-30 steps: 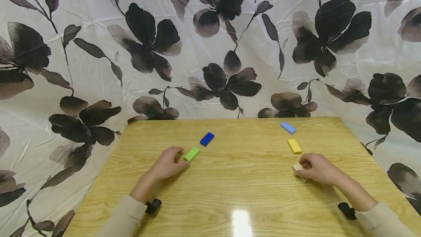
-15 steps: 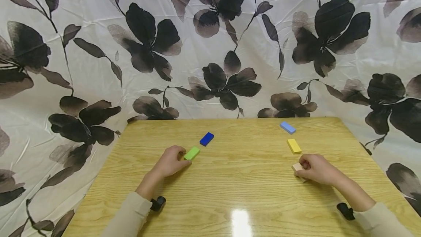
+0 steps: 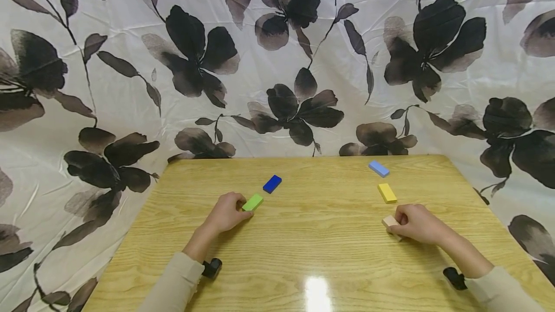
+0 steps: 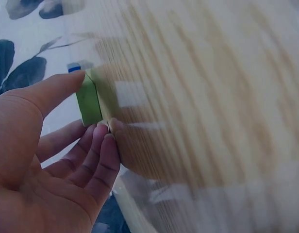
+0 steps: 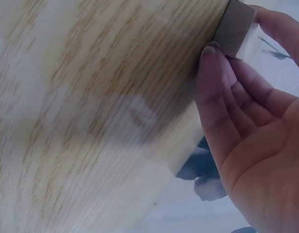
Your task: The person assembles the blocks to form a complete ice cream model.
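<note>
On the left of the table, my left hand [image 3: 227, 213] pinches a light green block [image 3: 253, 202] between thumb and fingers. The left wrist view shows the thumb at one end of the green block [image 4: 89, 102] and fingertips at the other. Just beyond it lies a dark blue block [image 3: 272, 184]. At the right, my right hand [image 3: 418, 224] pinches a plain wooden block [image 3: 389, 222], partly hidden by the fingers. In the right wrist view, thumb and fingertips touch opposite sides of the wooden block [image 5: 234, 29].
A yellow block [image 3: 387, 193] lies just beyond the right hand, and a light blue block [image 3: 379, 168] farther back near the table's far edge. The wood-grain table [image 3: 321, 235] meets a floral cloth [image 3: 243, 61] hanging behind it.
My left thumb has moved in against the green block, and the left wrist has shifted a little right. The right hand and wooden block have shifted slightly left.
</note>
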`<state>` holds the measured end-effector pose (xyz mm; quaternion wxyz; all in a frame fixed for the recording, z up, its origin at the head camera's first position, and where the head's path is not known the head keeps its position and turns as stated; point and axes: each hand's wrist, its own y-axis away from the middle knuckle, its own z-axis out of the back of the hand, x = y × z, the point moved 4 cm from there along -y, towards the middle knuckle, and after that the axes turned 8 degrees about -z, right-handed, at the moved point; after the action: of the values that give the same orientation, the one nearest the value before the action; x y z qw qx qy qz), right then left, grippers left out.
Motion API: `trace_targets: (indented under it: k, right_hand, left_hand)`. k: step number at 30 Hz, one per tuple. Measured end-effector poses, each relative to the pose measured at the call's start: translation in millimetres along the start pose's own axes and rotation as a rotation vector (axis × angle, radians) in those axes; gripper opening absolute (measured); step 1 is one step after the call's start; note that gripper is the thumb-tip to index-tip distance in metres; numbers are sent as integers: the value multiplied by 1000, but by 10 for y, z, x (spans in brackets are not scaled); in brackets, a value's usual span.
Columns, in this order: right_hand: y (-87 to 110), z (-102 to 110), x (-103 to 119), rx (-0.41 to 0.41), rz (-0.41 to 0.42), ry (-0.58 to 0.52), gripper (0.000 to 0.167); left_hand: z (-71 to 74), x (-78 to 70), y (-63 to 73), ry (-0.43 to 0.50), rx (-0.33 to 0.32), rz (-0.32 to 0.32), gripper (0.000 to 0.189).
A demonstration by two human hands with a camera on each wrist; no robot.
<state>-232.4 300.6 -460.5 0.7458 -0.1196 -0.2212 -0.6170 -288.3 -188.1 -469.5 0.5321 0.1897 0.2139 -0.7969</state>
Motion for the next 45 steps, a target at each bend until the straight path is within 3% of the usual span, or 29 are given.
trace_targets:
  k: [11,32,45]
  right_hand:
    - [8,-16,11,21,-21,-21,27]
    - [11,-41,18,15,-20,-7,27]
    - [4,-29,42,-17,-12,7,22]
  left_hand:
    - [-55,27,-20,15,9,42,34]
    - [-45,14,2,32,34,-3,26]
    - [-48,10,27,58,26,2,28]
